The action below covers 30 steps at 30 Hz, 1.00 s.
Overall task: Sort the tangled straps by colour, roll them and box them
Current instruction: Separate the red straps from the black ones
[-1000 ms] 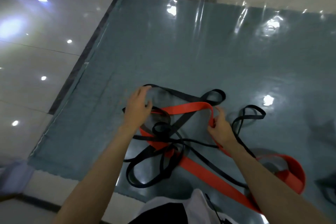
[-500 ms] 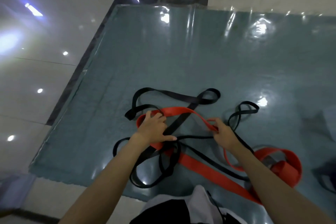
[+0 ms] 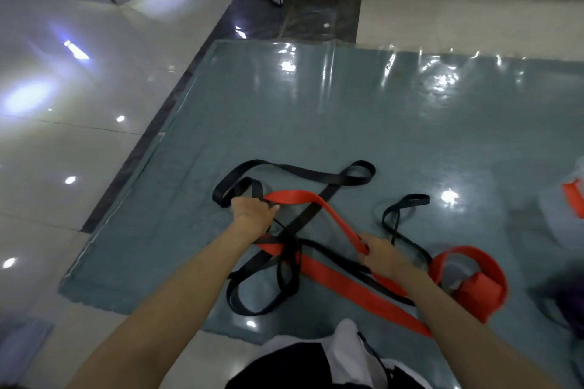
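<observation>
Your left hand [image 3: 252, 210] has gone from reaching flat to fingers curled around the red strap [image 3: 319, 204] at its far bend; your right hand [image 3: 380, 257] pinches the same strap nearer you. The span between now lifts off the mat [image 3: 316, 123], while black straps [image 3: 294, 257] still cross it, so sorting has barely begun.

Grey-green mat [image 3: 316, 123] on tiled floor [image 3: 79, 142], tangled straps [image 3: 331, 281]
</observation>
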Each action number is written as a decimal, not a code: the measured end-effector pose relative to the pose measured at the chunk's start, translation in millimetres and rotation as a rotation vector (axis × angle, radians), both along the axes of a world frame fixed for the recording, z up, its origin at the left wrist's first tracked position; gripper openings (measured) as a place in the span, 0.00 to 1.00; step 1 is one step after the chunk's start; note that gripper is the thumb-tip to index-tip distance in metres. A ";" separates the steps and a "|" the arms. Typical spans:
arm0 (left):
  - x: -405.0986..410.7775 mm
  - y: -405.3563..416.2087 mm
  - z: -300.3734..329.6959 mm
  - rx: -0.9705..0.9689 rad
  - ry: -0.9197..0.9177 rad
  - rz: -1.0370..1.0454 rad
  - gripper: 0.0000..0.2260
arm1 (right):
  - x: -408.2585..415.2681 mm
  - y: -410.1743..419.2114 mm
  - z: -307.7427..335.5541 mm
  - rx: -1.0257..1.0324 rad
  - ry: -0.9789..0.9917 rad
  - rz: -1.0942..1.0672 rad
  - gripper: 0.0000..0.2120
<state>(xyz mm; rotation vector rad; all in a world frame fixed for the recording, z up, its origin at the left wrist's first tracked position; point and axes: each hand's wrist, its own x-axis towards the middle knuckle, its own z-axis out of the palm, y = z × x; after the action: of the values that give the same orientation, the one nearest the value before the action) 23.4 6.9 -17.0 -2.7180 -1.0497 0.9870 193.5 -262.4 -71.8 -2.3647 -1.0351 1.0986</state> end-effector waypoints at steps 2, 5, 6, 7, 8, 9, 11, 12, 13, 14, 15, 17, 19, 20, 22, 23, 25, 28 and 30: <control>-1.4 3.8 2.1 0.065 0.033 -0.018 0.19 | -2.4 -5.5 -0.2 0.005 -0.014 -0.002 0.17; -5.7 10.4 1.4 0.152 0.093 -0.169 0.26 | -5.1 -12.2 -1.8 -0.012 -0.023 0.007 0.13; -8.2 11.6 1.6 0.162 0.094 -0.221 0.28 | -6.4 -13.8 -2.4 -0.018 -0.022 0.010 0.11; -10.7 13.4 2.0 0.163 0.097 -0.269 0.29 | -7.5 -15.4 -3.2 -0.019 -0.020 0.014 0.09; -13.5 14.9 3.1 0.159 0.101 -0.294 0.29 | -8.4 -16.7 -3.9 -0.018 -0.017 0.014 0.07; -16.0 17.2 3.9 0.157 0.112 -0.294 0.29 | -8.9 -17.9 -4.5 -0.017 -0.016 0.011 0.07; -19.0 20.5 6.4 0.174 0.147 -0.230 0.28 | -9.0 -20.3 -5.4 -0.017 -0.017 -0.004 0.04; -20.6 21.4 7.4 0.193 0.167 -0.189 0.27 | -8.8 -21.4 -6.0 -0.013 -0.015 -0.011 0.04; -23.1 21.5 8.5 0.215 0.187 -0.152 0.24 | -8.9 -22.3 -6.9 -0.006 -0.014 -0.019 0.04; -26.4 21.7 9.3 0.235 0.212 -0.119 0.21 | -8.8 -22.7 -8.7 0.000 -0.015 -0.027 0.04; -30.5 22.8 9.2 0.251 0.242 -0.085 0.18 | -8.8 -23.3 -11.0 0.001 -0.016 -0.037 0.04; -40.3 26.5 6.5 0.285 0.299 -0.055 0.17 | -9.2 -24.5 -15.4 -0.001 -0.020 -0.051 0.06; -53.3 31.5 1.0 0.314 0.274 -0.095 0.16 | -8.8 -24.2 -18.0 0.008 -0.018 -0.060 0.05; -59.3 35.2 -2.5 0.292 0.198 -0.107 0.15 | -8.0 -23.8 -18.8 0.017 -0.015 -0.060 0.04; -66.3 41.5 -10.3 0.126 -0.028 -0.065 0.13 | -6.3 -22.5 -18.9 0.037 -0.013 -0.046 0.05; -66.9 41.8 -13.2 0.016 -0.146 -0.005 0.12 | -5.5 -22.4 -19.3 0.043 -0.008 -0.043 0.07; -65.0 38.3 -17.9 -0.131 -0.381 0.164 0.10 | -3.9 -22.4 -21.6 0.039 -0.004 -0.043 0.06; -60.5 28.2 -26.5 -0.292 -0.672 0.518 0.11 | -2.3 -22.0 -26.1 0.033 0.007 -0.038 0.03; -57.9 25.8 -30.5 -0.409 -0.730 0.717 0.17 | -2.2 -22.1 -26.6 0.050 0.005 -0.029 0.02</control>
<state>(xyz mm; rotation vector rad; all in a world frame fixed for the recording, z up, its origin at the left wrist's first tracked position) -34.4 32.7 -47.4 -3.1673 -2.2712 0.1872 191.3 -284.5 -98.3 -2.3287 -1.0116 1.0557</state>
